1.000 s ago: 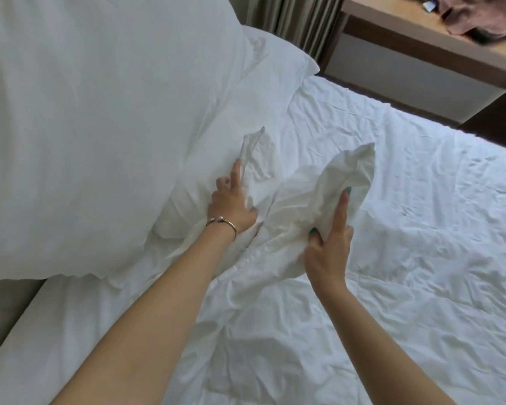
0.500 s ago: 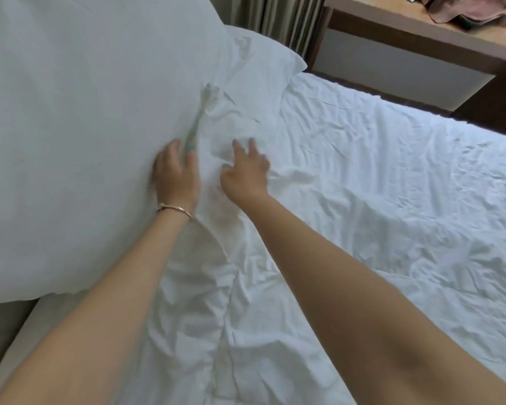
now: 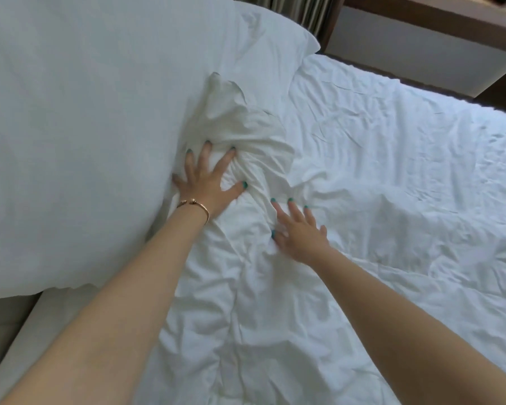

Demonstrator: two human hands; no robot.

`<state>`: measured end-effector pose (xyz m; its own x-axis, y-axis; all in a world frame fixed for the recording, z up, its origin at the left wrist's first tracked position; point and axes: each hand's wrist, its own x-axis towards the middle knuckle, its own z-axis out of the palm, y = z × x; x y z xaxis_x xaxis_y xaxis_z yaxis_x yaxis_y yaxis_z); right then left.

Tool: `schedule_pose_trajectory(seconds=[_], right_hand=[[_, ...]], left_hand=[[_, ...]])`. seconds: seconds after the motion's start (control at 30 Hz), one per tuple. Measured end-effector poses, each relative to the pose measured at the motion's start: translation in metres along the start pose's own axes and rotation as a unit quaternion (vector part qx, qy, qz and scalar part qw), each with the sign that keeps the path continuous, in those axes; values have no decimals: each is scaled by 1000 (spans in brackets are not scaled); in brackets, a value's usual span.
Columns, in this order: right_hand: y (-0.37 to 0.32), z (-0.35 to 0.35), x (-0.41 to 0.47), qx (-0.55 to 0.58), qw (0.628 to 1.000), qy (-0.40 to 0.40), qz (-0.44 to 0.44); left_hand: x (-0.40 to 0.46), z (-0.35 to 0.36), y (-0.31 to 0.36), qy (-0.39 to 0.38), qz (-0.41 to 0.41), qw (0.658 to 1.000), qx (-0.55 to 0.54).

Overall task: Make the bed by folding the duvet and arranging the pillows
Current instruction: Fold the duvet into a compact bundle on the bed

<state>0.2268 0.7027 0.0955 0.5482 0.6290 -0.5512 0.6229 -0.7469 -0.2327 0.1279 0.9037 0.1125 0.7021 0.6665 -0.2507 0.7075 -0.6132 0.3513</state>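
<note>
Forearms reach out over the rumpled duvet (image 3: 275,331), which covers the bed from just below me to the far edge; its surface is creased all over, no fold made in it yet by my reading.

Right hand (image 3: 300,233) lies flat on the cloth, fingers (image 3: 295,213) straight and slightly spread, thumb against a ridge of fabric; it holds nothing, only presses.

Left hand (image 3: 209,178), bracelet at the wrist, is splayed wide on a bunched white corner (image 3: 240,124) at the foot of the big pillow (image 3: 85,97); fingertips sink into the gathers; no pinch visible. Whether that corner belongs to the duvet or to a pillowcase I cannot tell.

Risks, as judged from here:
- flat palms give no real hold; if I lift off, the bunch may spring loose again, since nothing pins it;
- pushing harder toward the big pillow could shove it off line, as my little finger already touches its side;
- smoothing with the right hand alone may drive creases toward the ridge rather than out.

Second pillow (image 3: 275,45) sits behind, partly hidden by the first; beyond the bed, a wooden table (image 3: 421,27) and curtain (image 3: 298,7), both well apart from my work.
</note>
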Motion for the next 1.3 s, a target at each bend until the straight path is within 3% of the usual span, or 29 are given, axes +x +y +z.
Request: schedule_pose_trajectory(seconds=[0.07, 0.1, 0.2, 0.3, 0.4, 0.53, 0.7, 0.97, 1.07, 1.2, 1.3], right_hand=[[-4, 13, -8, 30, 998, 52, -9], [-6, 19, -11, 46, 997, 66, -13], [-4, 28, -23, 68, 995, 73, -25], [3, 32, -38, 101, 993, 49, -30], [3, 33, -55, 117, 991, 53, -46], [14, 25, -81, 193, 977, 64, -58], [44, 13, -128, 286, 954, 59, -64], [155, -7, -226, 367, 923, 92, -66], [218, -9, -269, 402, 909, 99, -49], [307, -21, -316, 505, 855, 113, -42], [380, -25, -336, 552, 827, 97, -30]], left_hand=[[-27, 2, -5, 116, -4, 990, -79], [-40, 3, -11, 136, -34, 983, -116], [-68, 16, -37, 75, -127, 970, -192], [-79, 17, -54, -19, -163, 949, -271], [-83, 16, -49, -85, -148, 948, -270], [-99, 10, -12, -66, -100, 959, -257], [-139, 13, 62, -49, -24, 956, -287], [-180, 27, 196, -134, 100, 940, -297], [-204, 41, 280, -96, 109, 945, -295], [-236, 76, 408, -40, 116, 941, -315], [-254, 127, 482, -62, 70, 940, -328]])
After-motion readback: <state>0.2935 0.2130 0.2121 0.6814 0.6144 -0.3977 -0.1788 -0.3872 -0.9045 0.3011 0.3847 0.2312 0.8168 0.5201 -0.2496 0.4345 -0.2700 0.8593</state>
